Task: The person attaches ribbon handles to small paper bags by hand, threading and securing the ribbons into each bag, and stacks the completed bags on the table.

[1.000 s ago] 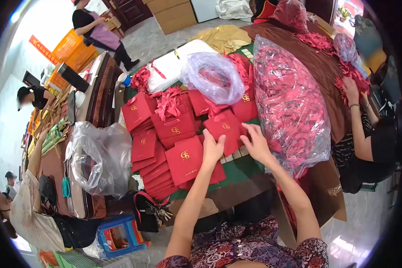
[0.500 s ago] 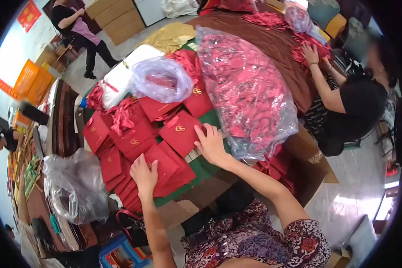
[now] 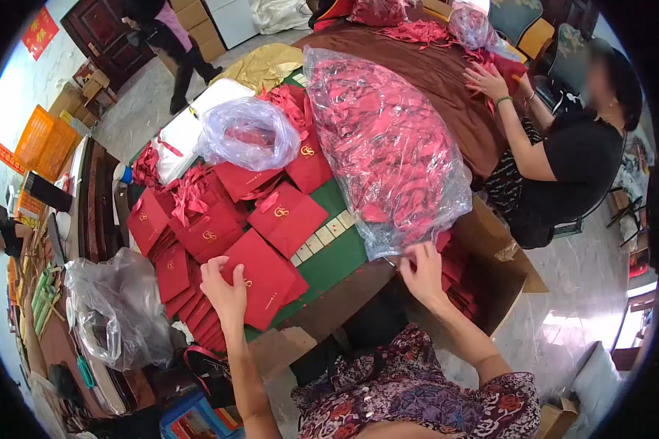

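My left hand (image 3: 225, 291) rests at the left edge of a flat red paper bag (image 3: 274, 293) with a gold emblem, its thumb spread from the fingers. That bag lies on a stack near the table's front edge. Close to the lower end of a large clear plastic sack (image 3: 392, 146) full of red ribbon-like pieces, my right hand (image 3: 422, 276) has its fingertips pinched together. A thin dark object shows by the fingertips; its kind is too small to tell. Another red bag (image 3: 288, 218) with gold lettering lies between the hands, farther back.
A cardboard box (image 3: 501, 252) with red items stands right of my right hand. A rolled clear bag (image 3: 249, 132) sits on the red bags; crumpled plastic (image 3: 117, 307) hangs at left. A co-worker (image 3: 571, 154) sits at right, handling red material. Another person (image 3: 172, 51) is at the back.
My right hand has moved right and toward me, from the red bags to the plastic sack's lower end. My left hand has shifted slightly left and down. The co-worker at right sits more upright.
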